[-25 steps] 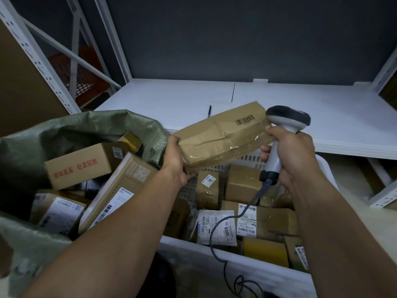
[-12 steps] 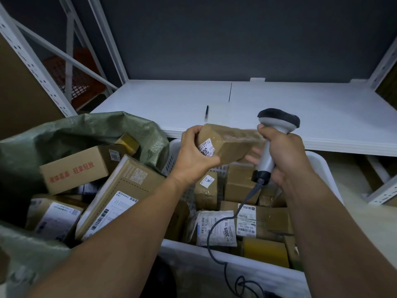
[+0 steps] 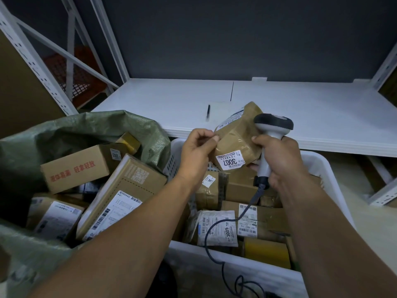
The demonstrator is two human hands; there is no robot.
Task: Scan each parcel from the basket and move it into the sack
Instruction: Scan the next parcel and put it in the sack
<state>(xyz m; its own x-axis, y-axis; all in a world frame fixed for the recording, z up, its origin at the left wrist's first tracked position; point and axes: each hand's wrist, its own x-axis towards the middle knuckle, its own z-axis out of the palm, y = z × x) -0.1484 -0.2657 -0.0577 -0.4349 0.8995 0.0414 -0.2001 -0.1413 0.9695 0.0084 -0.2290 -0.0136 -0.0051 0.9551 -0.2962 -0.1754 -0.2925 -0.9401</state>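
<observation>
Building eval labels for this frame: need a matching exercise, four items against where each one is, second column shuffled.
Things
1. parcel labelled 3007
2. scanner
3. pen
4. box with red print

Places
A. inside the green sack
B. lying on the white shelf
C. gripped by the right hand
D. pinched at its edge by the left hand

Pairs: 1-D, 2-C, 3-B, 4-A

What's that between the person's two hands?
A brown taped parcel labelled 3007, seen in the head view. The left hand pinches its edge; the right hand, gripping the scanner, touches its other side.
</observation>
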